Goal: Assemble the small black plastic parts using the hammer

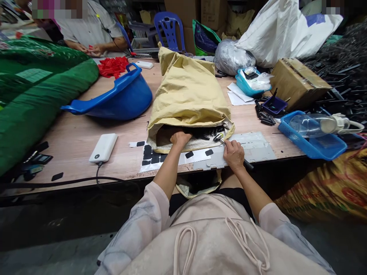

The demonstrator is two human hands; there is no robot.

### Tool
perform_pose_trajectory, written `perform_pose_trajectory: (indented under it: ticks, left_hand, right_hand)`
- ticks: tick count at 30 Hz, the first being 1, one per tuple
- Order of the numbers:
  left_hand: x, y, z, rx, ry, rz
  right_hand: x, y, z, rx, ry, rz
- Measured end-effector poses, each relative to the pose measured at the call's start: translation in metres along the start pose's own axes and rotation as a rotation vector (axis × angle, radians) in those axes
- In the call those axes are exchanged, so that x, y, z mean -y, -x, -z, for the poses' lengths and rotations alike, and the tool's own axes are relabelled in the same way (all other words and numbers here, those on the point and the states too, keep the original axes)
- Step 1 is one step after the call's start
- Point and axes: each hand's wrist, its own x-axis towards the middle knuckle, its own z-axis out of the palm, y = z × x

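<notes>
A yellow paper sack (190,89) lies on the table with its mouth toward me. My left hand (180,138) reaches into that mouth; the thumb side shows, but the fingers are hidden. Dark pieces (204,134) lie inside, close to this hand. At the sack's right corner, my right hand (233,152) is closed round a hammer-like tool (248,165) with a black handle and a thin metal shaft. Its shiny head rests at the lip of the sack. Beneath the opening, a white sheet bears black rounded-square stickers (151,156).
A blue basin (123,97) and a white power bank (103,148) with a cable lie left. Right stand a blue basket (321,147) with a bottle, a carton (299,82) and heaped black parts (341,76). A person (94,30) sits across the table, handling red pieces.
</notes>
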Motion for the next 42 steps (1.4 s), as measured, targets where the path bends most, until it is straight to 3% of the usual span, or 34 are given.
perform_pose_trajectory:
  ticks: [2,4,6,9,12,16,22,27,33,42]
  left_hand:
    - [0.001,0.009,0.004,-0.027,-0.043,0.051]
    - [0.005,0.023,0.009,-0.088,-0.039,-0.01]
    - [0.012,0.039,0.01,-0.12,0.024,-0.229]
    - [0.025,0.061,0.001,-0.019,0.114,-0.648]
    - [0.038,0.073,-0.017,0.12,0.122,-0.813]
    - [0.051,0.075,-0.037,0.144,0.15,-0.797]
    - [0.056,0.072,-0.042,0.132,0.208,-0.796]
    - [0.056,0.071,-0.043,0.111,0.261,-0.796]
    - [0.057,0.07,-0.046,0.113,0.267,-0.782]
    - [0.057,0.066,-0.048,0.126,0.281,-0.778]
  right_hand:
    - [0.0,0.0,0.0,-0.005,0.013,0.002]
    - [0.0,0.001,-0.001,-0.007,0.022,0.004]
    - [0.0,0.001,-0.001,-0.007,0.026,0.006]
    - [-0.001,0.001,-0.002,-0.009,0.026,0.009]
    - [-0.002,0.002,-0.002,-0.009,0.015,0.011]
    - [-0.004,0.002,-0.003,0.0,0.004,0.013]
    - [-0.009,-0.002,0.002,0.001,-0.091,-0.005]
    - [0.007,0.011,0.019,-0.047,-0.397,0.018]
    - [0.04,0.038,0.032,0.107,-0.76,0.146]
    - [0.052,0.041,0.034,0.071,-0.736,0.213]
